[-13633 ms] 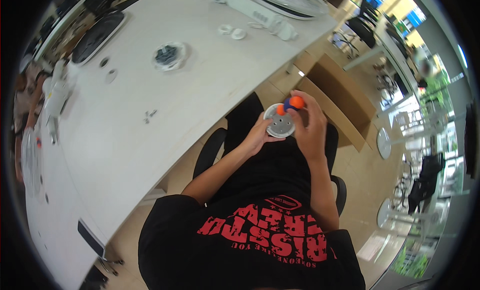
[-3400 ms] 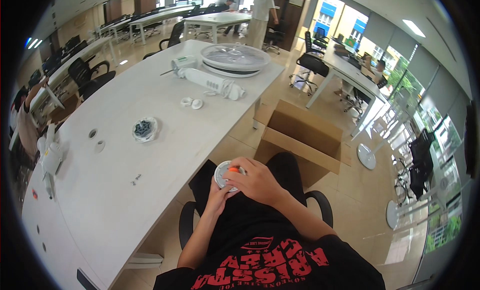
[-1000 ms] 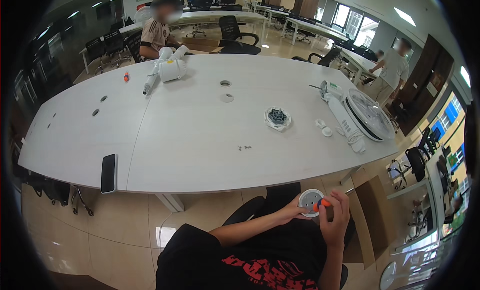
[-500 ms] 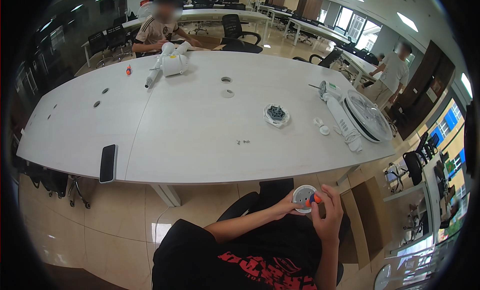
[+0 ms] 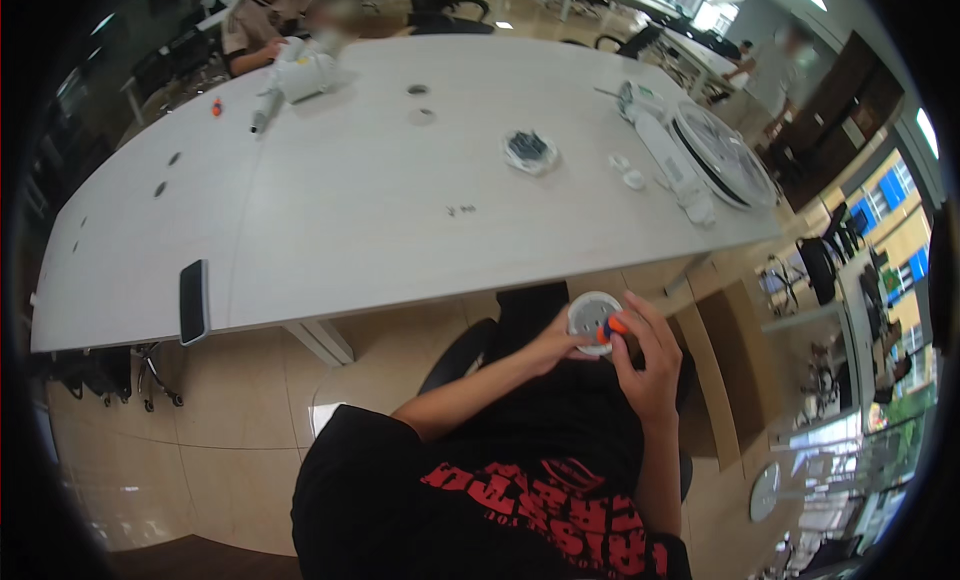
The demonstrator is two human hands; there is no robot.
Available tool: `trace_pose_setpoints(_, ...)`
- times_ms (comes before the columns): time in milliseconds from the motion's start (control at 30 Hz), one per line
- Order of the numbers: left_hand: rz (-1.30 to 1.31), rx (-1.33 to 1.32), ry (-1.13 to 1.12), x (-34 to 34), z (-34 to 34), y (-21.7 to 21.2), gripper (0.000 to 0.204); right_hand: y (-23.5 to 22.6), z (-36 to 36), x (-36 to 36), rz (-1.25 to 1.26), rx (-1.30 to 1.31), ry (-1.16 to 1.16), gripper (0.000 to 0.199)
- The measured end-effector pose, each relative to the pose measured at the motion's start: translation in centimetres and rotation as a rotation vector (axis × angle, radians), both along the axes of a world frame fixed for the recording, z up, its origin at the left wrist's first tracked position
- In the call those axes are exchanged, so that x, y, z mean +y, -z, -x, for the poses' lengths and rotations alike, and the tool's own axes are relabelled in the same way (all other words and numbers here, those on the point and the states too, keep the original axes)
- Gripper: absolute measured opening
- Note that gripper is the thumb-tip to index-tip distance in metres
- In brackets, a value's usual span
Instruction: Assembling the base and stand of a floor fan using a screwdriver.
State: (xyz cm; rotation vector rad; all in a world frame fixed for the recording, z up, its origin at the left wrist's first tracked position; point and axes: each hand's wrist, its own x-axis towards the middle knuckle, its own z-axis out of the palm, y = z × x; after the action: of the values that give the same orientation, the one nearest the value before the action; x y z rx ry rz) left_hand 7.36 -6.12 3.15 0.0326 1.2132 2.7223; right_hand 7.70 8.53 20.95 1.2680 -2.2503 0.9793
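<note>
Left hand grips round white part; right hand an orange-handled tool.

Single head-worn fisheye view, looking steeply down from above, white table ahead, lap close below

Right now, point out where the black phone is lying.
In the head view, the black phone lies flat at the near left edge of the long white table, well to the left of both hands and apart from the other parts.

An open-plan office: long white worktop, rolling office chairs, further desk rows, and large windows were visible.
</note>
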Motion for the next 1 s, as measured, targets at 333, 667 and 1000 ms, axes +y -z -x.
trace_pose_setpoints(333,0.011,-0.067,-0.010,-0.6,1.0,1.4,0.070,1.5,1.5,0.0,0.062,-0.039,0.047,0.028)
trace_pose_setpoints(667,0.034,-0.082,-0.012,-0.3,1.2,0.6,0.072,1.7,2.0,1.3,0.054,-0.057,0.106,0.026)
trace_pose_setpoints(1000,0.025,-0.068,-0.010,0.1,0.4,1.3,0.074,1.0,0.4,1.3,0.032,0.020,0.029,0.022)
